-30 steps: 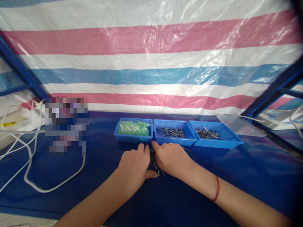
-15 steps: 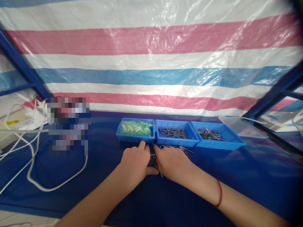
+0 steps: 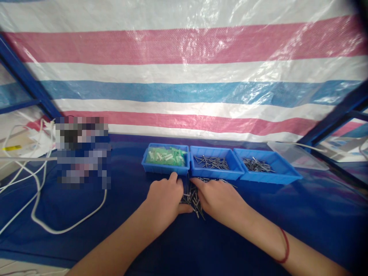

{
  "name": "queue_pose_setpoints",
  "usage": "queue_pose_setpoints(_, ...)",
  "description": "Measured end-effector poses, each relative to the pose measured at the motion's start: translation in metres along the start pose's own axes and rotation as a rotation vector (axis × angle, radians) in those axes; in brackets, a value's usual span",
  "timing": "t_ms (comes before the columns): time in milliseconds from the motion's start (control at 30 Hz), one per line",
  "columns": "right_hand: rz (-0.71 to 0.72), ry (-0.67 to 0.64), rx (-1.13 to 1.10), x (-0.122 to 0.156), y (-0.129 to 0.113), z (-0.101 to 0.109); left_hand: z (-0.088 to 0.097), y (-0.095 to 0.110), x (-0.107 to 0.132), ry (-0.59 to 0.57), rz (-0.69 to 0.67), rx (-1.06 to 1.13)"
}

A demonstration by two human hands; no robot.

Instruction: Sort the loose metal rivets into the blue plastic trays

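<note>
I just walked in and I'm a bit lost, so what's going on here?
Someone's left hand and right hand are on either side of a loose pile of metal pins on the blue table. Whether either hand grips any is hard to tell. Behind them stand three blue bins in a row: the left bin holds green and white pieces, the middle bin and right bin similar pins.

Striped sheet (image 3: 129, 48) is bright, glare streaks top centre and upper right. Tabletop (image 3: 218, 249) reads dim. Pixelated patch (image 3: 83, 153) at left; far-right edge dark, soft.
</note>
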State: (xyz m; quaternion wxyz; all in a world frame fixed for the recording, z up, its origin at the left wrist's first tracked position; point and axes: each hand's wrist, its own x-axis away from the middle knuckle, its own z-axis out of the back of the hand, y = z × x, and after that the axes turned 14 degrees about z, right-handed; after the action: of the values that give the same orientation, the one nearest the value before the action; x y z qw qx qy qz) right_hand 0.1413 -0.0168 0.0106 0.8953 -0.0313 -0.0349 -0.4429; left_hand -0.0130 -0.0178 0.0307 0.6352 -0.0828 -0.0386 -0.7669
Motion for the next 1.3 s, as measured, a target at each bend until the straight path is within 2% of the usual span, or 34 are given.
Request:
queue_pose_setpoints(333,0.068,0.000,0.070,-0.005,0.000,0.001,0.002,-0.001,-0.002,-0.020,0.016,0.028)
queue_pose_setpoints(533,0.150,-0.013,0.145,-0.008,0.002,0.000,-0.004,-0.003,-0.008,-0.009,-0.114,0.093)
queue_pose_setpoints(633,0.233,0.025,0.175,-0.007,0.004,-0.001,-0.004,-0.003,-0.010,-0.029,-0.157,0.130)
queue_pose_setpoints(800,0.309,0.190,0.242,-0.002,0.011,-0.007,-0.002,-0.004,-0.008,-0.047,-0.193,0.246)
queue_pose_setpoints(900,0.349,0.245,0.255,0.001,0.016,-0.013,-0.002,-0.004,-0.007,-0.051,-0.193,0.284)
queue_pose_setpoints(1067,0.365,0.245,0.275,0.004,0.021,-0.018,-0.007,0.000,-0.012,-0.021,-0.233,0.329)
queue_pose_setpoints(1300,0.371,0.217,0.273,0.009,0.030,-0.015,-0.016,0.006,-0.022,0.000,-0.277,0.434)
